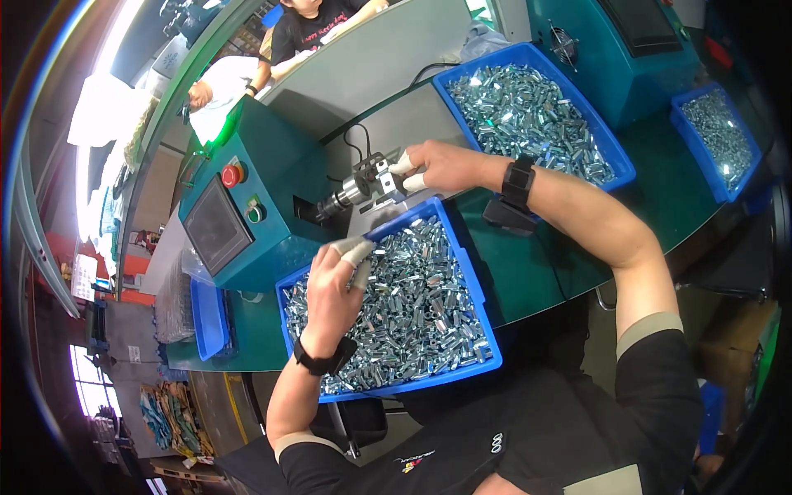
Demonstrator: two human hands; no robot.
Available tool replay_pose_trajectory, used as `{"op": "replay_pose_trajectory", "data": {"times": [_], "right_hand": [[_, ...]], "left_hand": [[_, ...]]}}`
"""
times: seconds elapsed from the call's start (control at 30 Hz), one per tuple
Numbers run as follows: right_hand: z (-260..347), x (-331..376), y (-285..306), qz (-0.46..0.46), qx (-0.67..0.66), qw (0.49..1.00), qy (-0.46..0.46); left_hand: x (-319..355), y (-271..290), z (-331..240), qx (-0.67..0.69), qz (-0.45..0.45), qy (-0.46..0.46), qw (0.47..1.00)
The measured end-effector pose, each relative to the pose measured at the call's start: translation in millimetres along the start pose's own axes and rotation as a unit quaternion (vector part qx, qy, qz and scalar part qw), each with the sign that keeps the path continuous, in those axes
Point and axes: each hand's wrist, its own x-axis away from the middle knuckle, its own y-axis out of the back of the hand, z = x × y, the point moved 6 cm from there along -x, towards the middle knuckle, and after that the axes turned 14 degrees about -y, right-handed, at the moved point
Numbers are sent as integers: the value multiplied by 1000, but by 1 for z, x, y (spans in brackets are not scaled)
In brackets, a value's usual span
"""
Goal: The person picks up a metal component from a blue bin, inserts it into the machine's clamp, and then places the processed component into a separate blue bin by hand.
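Over the near tray [476, 290] of parts [412, 309], left hand [334, 285] curls; by the chuck [355, 190], right hand [444, 165] touches the fixture [385, 182]; I can't tell either's grip

Beyond the right hand [445, 165] stands a pale grey partition [396, 66], slanting across the back of a green worktable [520, 285] that also runs on past that hand to the right. Far to the left of the left hand [334, 285] — up near the rim — a long light strip [115, 45] glares white. Lower on that side, a paned window [92, 381] shines brightly — with floor [210, 408] marked by a yellow line [235, 404] nearer the hand.
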Motion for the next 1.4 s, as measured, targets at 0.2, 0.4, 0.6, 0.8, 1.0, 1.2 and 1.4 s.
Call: {"op": "replay_pose_trajectory", "data": {"times": [0.2,0.4,0.6,0.8,1.0,1.2,1.4], "right_hand": [[-2,-24,-17,56,19,998,-37],[-4,-26,-19,119,2,986,-119],[2,-13,-22,-19,-31,999,-11],[4,-12,-21,22,9,997,-74],[2,-13,-25,52,2,993,-102],[-2,-16,-21,23,-9,994,-104],[-11,-20,-19,2,-24,992,-123]], "left_hand": [[44,12,-7,11,15,35,999],[58,12,-11,39,16,53,998],[53,2,-16,67,34,57,996],[56,-6,-19,75,53,72,993],[58,-13,-18,84,78,83,990],[56,-19,-22,87,80,55,992],[40,-25,-37,76,80,6,994]]}}
